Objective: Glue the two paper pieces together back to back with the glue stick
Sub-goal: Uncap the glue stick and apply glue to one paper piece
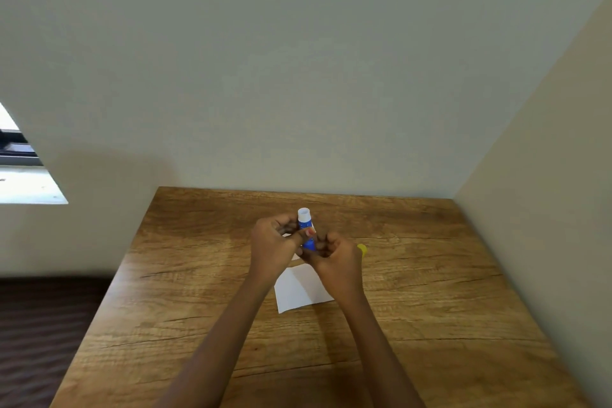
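A blue glue stick (pixel 306 229) with a white open top stands upright above the table, uncapped. My left hand (pixel 273 243) grips its upper body with thumb and fingers. My right hand (pixel 334 257) closes around its lower end. A white paper piece (pixel 299 290) lies flat on the wooden table (pixel 430 291) below my wrists, partly hidden by them. A sliver of a second white piece (pixel 295 257) shows between my hands. A yellow cap (pixel 362 249) lies on the table just right of my right hand.
The table sits in a corner, with a wall behind it and another along its right side. A window sill (pixel 29 185) is at the far left. Dark flooring (pixel 43 334) lies left of the table.
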